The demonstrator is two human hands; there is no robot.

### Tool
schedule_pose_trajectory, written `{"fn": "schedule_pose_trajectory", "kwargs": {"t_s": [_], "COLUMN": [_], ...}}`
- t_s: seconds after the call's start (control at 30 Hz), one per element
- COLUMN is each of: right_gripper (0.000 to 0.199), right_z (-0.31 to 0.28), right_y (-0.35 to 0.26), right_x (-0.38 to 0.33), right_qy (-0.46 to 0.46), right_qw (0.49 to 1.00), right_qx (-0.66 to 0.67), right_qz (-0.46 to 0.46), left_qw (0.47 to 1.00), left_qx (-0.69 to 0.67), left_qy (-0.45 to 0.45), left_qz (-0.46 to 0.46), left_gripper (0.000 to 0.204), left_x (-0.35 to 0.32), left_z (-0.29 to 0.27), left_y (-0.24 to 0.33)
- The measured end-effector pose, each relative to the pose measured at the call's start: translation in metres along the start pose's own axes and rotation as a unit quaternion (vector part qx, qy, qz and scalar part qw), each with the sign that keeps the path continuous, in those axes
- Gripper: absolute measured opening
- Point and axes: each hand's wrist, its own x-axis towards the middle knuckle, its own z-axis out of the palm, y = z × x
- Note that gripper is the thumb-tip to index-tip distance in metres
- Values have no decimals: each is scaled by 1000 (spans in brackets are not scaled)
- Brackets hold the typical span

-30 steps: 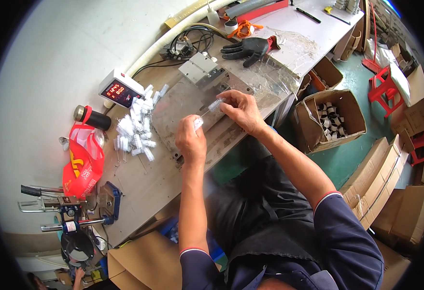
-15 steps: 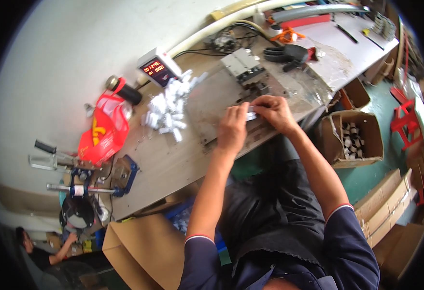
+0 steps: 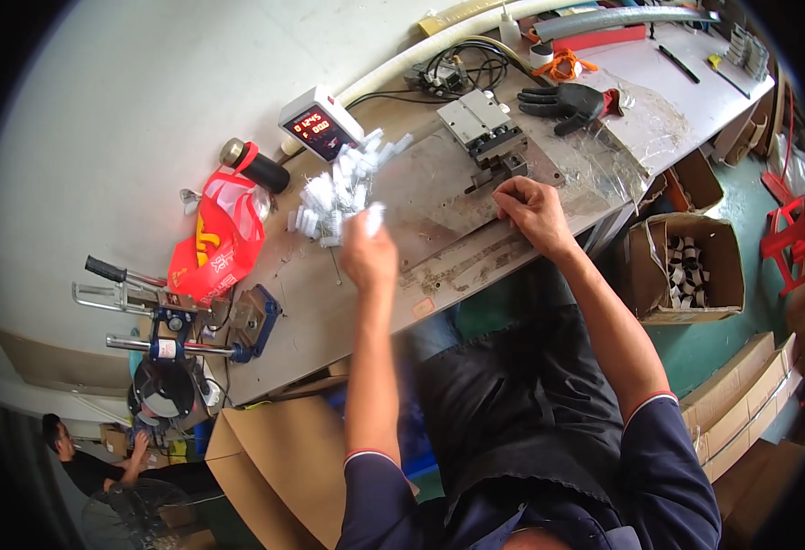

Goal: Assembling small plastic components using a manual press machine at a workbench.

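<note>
My left hand (image 3: 370,254) is at the near edge of a pile of whitish, see-through plastic pieces (image 3: 336,186), blurred by motion. Its fingers close on one small whitish plastic piece (image 3: 374,218). My right hand (image 3: 533,216) hovers over the bench's front part, thumb and fingers pinched together; whether anything is between them is hidden. Just beyond it stands a small metal fixture (image 3: 478,126) with a light grey block, on a flat metal plate (image 3: 421,197).
A box with a red digital display (image 3: 315,126), a black bottle (image 3: 256,167) and a red plastic bag (image 3: 215,240) stand left. A black glove (image 3: 563,105) lies beyond the fixture. A carton of parts (image 3: 645,266) sits right. Another person (image 3: 82,463) is far lower left.
My hands have come apart. The left moved left to the pile with a whitish plastic piece; the right stayed near the fixture, now pinched on its own. The view shifted slightly.
</note>
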Motion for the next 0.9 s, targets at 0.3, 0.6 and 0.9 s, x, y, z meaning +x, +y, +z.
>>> {"fn": "schedule_pose_trajectory", "kwargs": {"t_s": [0.3, 0.6, 0.9], "right_gripper": [17, 22, 25], "right_z": [5, 10, 27], "right_y": [4, 2, -15], "right_x": [0, -4, -31], "right_qy": [24, 21, -6], "right_qw": [1000, 995, 999], "right_qx": [-13, -87, 30], "right_qz": [-14, -49, 32], "left_qw": [978, 896, 769], "left_qx": [160, -349, -520], "left_qy": [-124, -80, -181], "left_qz": [-50, -265, -326], "left_gripper": [26, 21, 20], "left_x": [23, -29, -59], "left_z": [-12, -10, 2], "left_y": [-55, 36, 126]}}
